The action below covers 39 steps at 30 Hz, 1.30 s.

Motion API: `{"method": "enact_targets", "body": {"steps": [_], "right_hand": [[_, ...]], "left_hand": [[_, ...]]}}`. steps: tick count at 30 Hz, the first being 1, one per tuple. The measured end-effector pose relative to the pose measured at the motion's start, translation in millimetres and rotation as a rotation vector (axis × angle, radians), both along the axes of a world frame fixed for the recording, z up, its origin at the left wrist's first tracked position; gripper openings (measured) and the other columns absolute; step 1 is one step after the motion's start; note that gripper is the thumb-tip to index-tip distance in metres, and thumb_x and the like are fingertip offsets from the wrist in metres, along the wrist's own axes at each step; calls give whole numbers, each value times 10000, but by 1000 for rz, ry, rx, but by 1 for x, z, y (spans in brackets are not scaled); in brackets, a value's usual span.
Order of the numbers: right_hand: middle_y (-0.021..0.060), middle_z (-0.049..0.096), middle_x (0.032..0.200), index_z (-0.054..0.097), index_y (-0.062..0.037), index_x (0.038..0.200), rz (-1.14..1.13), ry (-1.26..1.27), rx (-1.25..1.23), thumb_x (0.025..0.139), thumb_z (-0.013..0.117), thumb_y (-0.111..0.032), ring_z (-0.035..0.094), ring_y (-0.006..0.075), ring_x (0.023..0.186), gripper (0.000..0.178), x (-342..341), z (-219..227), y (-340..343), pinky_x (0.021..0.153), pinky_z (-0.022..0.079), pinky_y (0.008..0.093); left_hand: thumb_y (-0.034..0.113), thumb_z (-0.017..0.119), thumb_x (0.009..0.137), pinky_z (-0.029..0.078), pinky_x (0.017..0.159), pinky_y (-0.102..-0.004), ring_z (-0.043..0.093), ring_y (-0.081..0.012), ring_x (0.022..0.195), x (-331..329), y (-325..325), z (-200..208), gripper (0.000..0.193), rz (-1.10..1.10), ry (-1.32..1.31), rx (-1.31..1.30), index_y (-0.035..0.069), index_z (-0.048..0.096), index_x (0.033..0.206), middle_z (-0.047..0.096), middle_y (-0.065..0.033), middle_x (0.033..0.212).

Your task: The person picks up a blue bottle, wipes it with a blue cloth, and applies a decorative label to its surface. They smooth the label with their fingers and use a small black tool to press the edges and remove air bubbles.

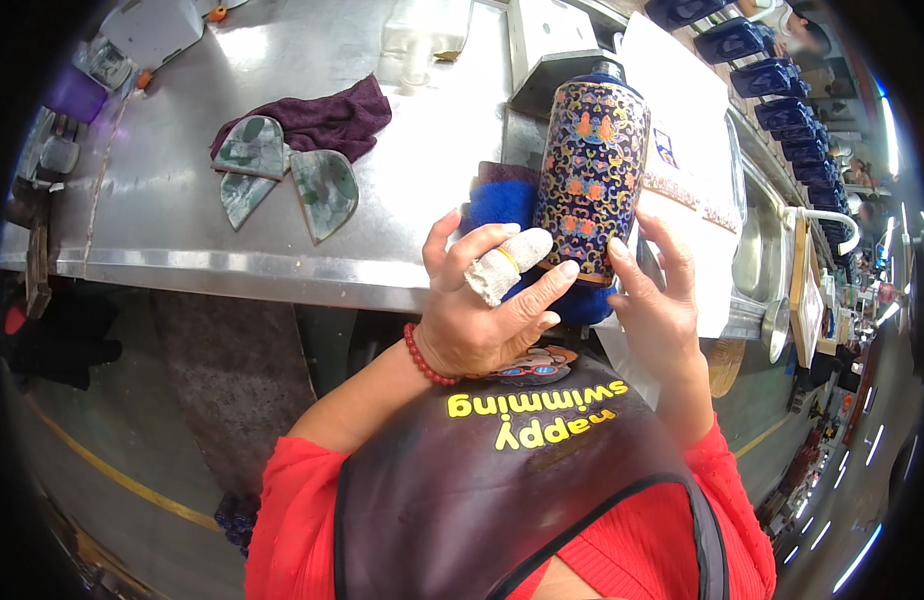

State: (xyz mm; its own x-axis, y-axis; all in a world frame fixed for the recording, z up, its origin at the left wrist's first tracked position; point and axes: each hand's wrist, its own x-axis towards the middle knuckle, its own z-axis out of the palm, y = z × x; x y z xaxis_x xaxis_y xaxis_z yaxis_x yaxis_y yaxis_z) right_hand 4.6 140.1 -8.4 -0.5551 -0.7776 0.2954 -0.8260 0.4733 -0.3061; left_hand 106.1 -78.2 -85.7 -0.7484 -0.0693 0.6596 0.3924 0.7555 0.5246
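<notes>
A dark blue bottle with orange, yellow and pink scrollwork lies tilted at the edge of the metal bench, its neck away from me and its base toward me. My left hand touches the base from the left with its fingertips. One of its fingers wears a pale cloth cover with a yellow band. At the lower right side of the bottle, my right hand has thumb and fingers curved against it. Blue fuzzy cloth shows beside and under the bottle.
On the metal bench to the left lie a purple cloth and several green-mottled scraper-like pieces. A white box stands behind the bottle, white sheeting to its right. Farther right are a sink and several dark blue bottles.
</notes>
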Motion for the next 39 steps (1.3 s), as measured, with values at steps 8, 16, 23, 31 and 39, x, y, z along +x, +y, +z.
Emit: {"method": "enact_targets", "body": {"steps": [8, 16, 23, 31, 39], "right_hand": [[232, 478, 1489, 693, -94, 1339, -6, -28, -16, 782, 791, -6, 514, 382, 1323, 572, 8, -15, 9, 1096, 430, 460], [237, 474, 1491, 689, -89, 1342, -27, -32, -5, 779, 778, 23, 536, 381, 1289, 581, 10, -18, 10, 1073, 453, 459], [261, 479, 1471, 681, -76, 1336, 1, -32, -13, 713, 798, 48, 537, 414, 1269, 646, 8, -19, 9, 1057, 461, 475], [271, 467, 1476, 555, -24, 1445, 35, -75, -76, 781, 758, 16, 524, 430, 1291, 696, -6, -7, 9, 1080, 447, 491], [257, 439, 1497, 515, 10, 1464, 3, -121, -82, 834, 734, -9, 537, 395, 1262, 667, -20, -3, -3, 1070, 461, 466]], "left_hand": [[432, 614, 980, 237, 1143, -583, 542, -267, 1180, 0, -1, -6, 431, 4, 25, 33, 130, 740, 1261, 709, -72, 1243], [441, 567, 1008, 228, 1184, -555, 572, -291, 1174, 3, -2, -7, 467, -6, 29, -4, 84, 738, 1255, 711, -116, 1238], [507, 517, 1022, 234, 1173, -591, 521, -278, 1280, 6, 7, -3, 541, -7, 10, -72, 101, 682, 1341, 674, -107, 1336], [638, 421, 1026, 145, 1204, -590, 449, -400, 1380, -17, -3, 19, 749, -58, -81, -30, 30, 574, 1436, 621, -174, 1400], [717, 401, 988, 113, 1206, -580, 333, -392, 1425, -56, -11, 42, 846, -8, -122, -156, 50, 528, 1492, 594, -172, 1424]]}}
